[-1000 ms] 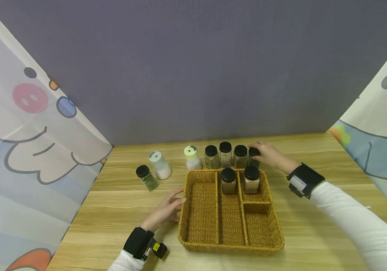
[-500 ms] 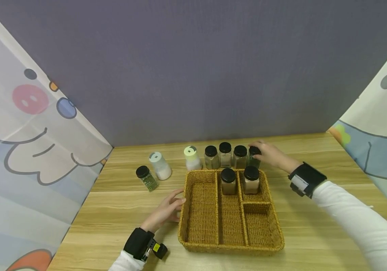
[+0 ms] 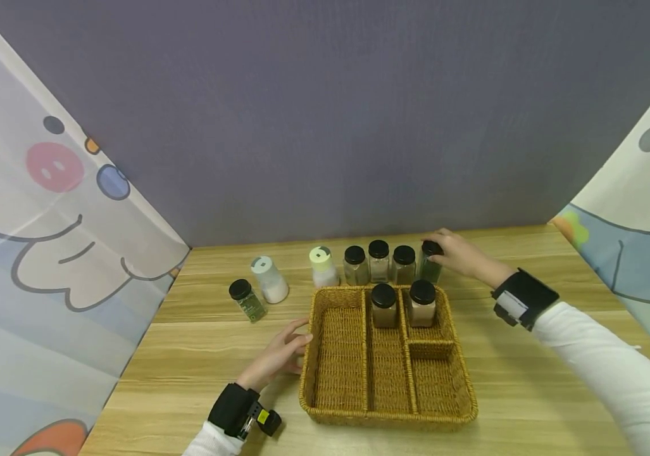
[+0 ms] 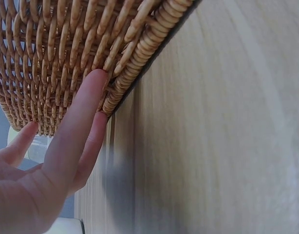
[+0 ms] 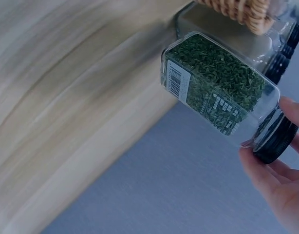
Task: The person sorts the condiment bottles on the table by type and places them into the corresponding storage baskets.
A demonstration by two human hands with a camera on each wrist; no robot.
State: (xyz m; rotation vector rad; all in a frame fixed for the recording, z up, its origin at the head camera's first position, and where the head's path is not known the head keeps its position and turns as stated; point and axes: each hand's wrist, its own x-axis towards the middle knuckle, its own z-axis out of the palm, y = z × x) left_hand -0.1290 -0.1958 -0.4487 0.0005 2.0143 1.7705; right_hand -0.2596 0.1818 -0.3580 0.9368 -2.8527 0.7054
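My right hand (image 3: 461,256) pinches the black-lidded neck of a glass spice jar (image 3: 430,271) at the right end of the back row. Green dried flakes and a barcode label show through this jar (image 5: 217,80) in the right wrist view. My left hand (image 3: 279,358) touches the left side of a woven divided basket (image 3: 390,415); in the left wrist view its fingers (image 4: 74,124) lie nearly straight against the wicker wall. Inside the basket, one black-lidded jar (image 3: 384,306) stands in the middle compartment. Another jar (image 3: 422,305) stands in the upper right compartment.
Behind the basket stand more black-lidded jars (image 3: 378,263) and a white shaker with a yellow-green top (image 3: 323,268). Further left are a white-topped shaker (image 3: 269,279) and a green-labelled jar (image 3: 247,300). A grey panel (image 3: 359,126) rises at the table's back edge.
My right hand has shifted slightly to the right with the green-flake jar, widening the gap to its neighbour. The left hand and the basket stay in place.
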